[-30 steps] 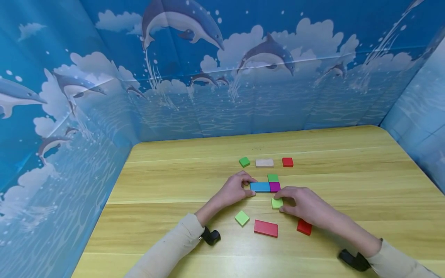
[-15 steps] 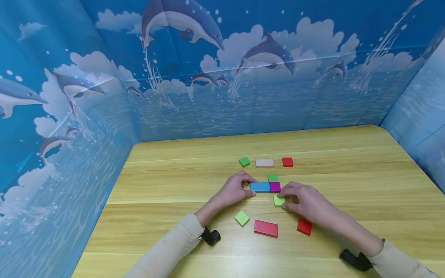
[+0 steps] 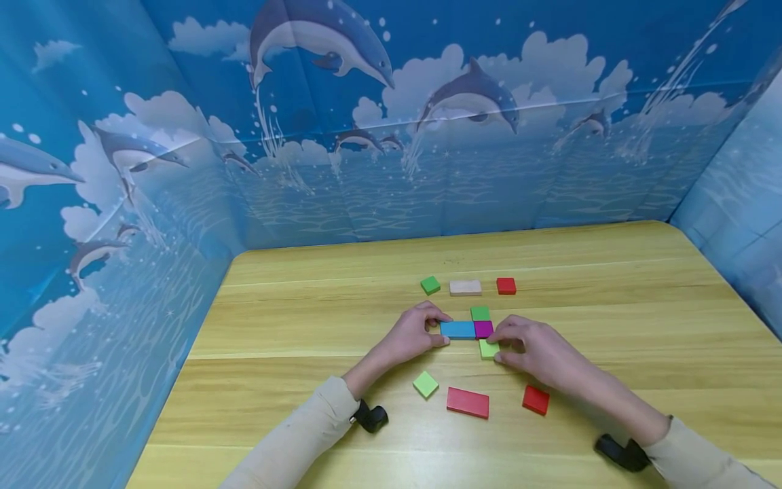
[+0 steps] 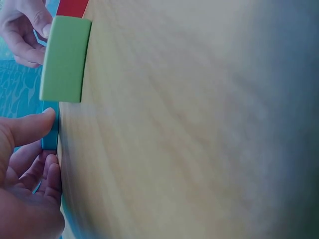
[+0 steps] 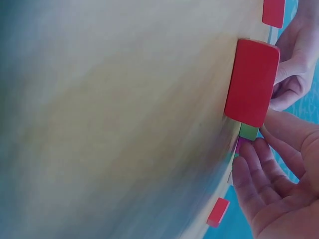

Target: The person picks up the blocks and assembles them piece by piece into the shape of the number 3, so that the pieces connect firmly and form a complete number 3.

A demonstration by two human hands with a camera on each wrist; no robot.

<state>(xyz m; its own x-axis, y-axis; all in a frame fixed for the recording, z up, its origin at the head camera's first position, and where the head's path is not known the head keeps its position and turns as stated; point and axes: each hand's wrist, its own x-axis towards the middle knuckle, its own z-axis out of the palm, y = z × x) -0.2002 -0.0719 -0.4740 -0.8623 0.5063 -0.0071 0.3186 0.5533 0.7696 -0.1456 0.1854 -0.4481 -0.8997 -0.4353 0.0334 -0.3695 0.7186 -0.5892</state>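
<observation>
My left hand (image 3: 412, 334) pinches the left end of a blue rectangular block (image 3: 457, 330) between thumb and fingers. Against the blue block's right end lies a purple square block (image 3: 484, 329), with a green square block (image 3: 480, 313) at its far side. My right hand (image 3: 540, 348) holds a light green square block (image 3: 489, 349) by its right part, at the near edge of the purple one. Whether those two touch cannot be made out. In the right wrist view the fingers partly hide the light green block (image 5: 249, 131).
Farther back sit a tilted green block (image 3: 430, 285), a pale pinkish rectangular block (image 3: 466, 288) and a red block (image 3: 506, 286). Nearer lie another light green block (image 3: 425, 385), a pinkish-red rectangular block (image 3: 468, 402) and a red square (image 3: 535, 400). Dolphin-print cloth surrounds the wooden table.
My right hand has slid the light green block away from me, up to the purple block's near side. My left hand has stayed in place on the blue block.
</observation>
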